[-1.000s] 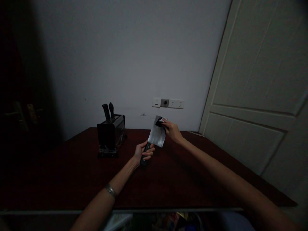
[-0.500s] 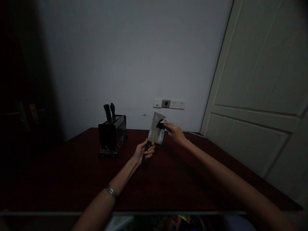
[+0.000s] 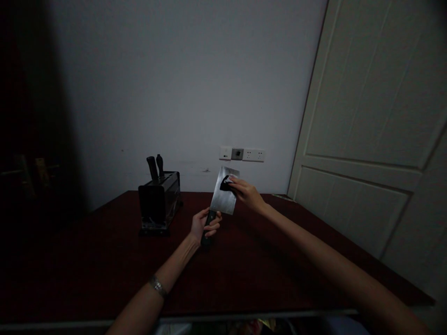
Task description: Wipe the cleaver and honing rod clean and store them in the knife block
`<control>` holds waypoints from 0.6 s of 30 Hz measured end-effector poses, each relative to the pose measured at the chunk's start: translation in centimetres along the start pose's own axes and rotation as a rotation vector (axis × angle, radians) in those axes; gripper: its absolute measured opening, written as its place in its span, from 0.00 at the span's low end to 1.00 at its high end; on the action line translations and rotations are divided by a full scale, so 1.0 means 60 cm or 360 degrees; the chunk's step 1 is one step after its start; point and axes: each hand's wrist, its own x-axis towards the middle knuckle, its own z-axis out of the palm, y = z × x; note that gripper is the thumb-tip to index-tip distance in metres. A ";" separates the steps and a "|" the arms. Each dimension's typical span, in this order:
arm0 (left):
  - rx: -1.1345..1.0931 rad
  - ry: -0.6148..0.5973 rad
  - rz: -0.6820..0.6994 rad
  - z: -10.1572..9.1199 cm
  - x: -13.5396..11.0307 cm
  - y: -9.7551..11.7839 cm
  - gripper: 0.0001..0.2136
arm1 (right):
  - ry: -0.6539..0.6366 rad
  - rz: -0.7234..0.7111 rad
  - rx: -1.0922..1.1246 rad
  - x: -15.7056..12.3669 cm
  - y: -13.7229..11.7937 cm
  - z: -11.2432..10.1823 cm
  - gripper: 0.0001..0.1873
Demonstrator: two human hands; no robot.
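My left hand is wrapped around the black handle of a cleaver, whose wide metal blade points up and slightly right above the table. Pinched in the fingers of my right hand is a small black-and-white cloth, which lies against the face of the blade. Part of the cloth is hidden behind my fingers. To the left of my hands stands a knife block with black handles sticking out of its top.
A dark red table spreads beneath my arms. Behind it, wall sockets and a switch sit low on the pale wall. A panelled door is on the right. Loose items, hard to make out, lie below the table's front edge.
The cloth has shifted a little left across the blade with my right hand. The blade's tilt has changed, so its face now looks greyer. The whole view has moved slightly.
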 end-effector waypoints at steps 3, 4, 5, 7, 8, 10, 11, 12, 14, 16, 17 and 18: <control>-0.0001 0.0034 0.0040 0.006 -0.001 0.000 0.17 | -0.0153 -0.0202 0.0031 -0.016 -0.032 0.011 0.19; 0.0002 0.0039 0.0051 0.008 -0.001 0.000 0.17 | -0.0183 -0.0245 0.0024 -0.019 -0.039 0.012 0.19; 0.0005 0.0040 0.0057 0.009 -0.002 -0.001 0.17 | -0.0197 -0.0268 0.0010 -0.019 -0.043 0.011 0.19; 0.0015 0.0036 0.0062 0.011 -0.002 -0.003 0.17 | -0.0174 -0.0258 -0.0031 -0.015 -0.043 0.006 0.19; 0.0025 0.0032 0.0062 0.012 -0.002 -0.005 0.17 | -0.0150 -0.0242 -0.0051 -0.012 -0.040 0.002 0.18; 0.0051 0.0026 0.0066 0.013 -0.001 -0.009 0.17 | -0.0099 -0.0220 -0.0087 -0.005 -0.031 -0.006 0.18; 0.0066 0.0025 0.0069 0.013 0.000 -0.011 0.16 | -0.0080 -0.0218 -0.0104 -0.002 -0.028 -0.009 0.18; 0.0083 0.0024 0.0070 0.014 0.000 -0.012 0.16 | -0.0072 -0.0222 -0.0119 -0.001 -0.026 -0.012 0.19; 0.0120 0.0025 0.0073 0.014 0.001 -0.014 0.16 | -0.0093 -0.0246 -0.0148 -0.001 -0.028 -0.014 0.19; 0.0165 0.0019 0.0070 0.014 0.000 -0.014 0.16 | -0.0138 -0.0298 -0.0176 -0.003 -0.036 -0.013 0.18; 0.0184 0.0009 0.0063 0.013 0.000 -0.014 0.16 | -0.0159 -0.0330 -0.0190 -0.003 -0.040 -0.013 0.17; 0.0196 -0.0008 0.0048 0.011 -0.001 -0.012 0.16 | -0.0174 -0.0358 -0.0203 -0.003 -0.042 -0.012 0.16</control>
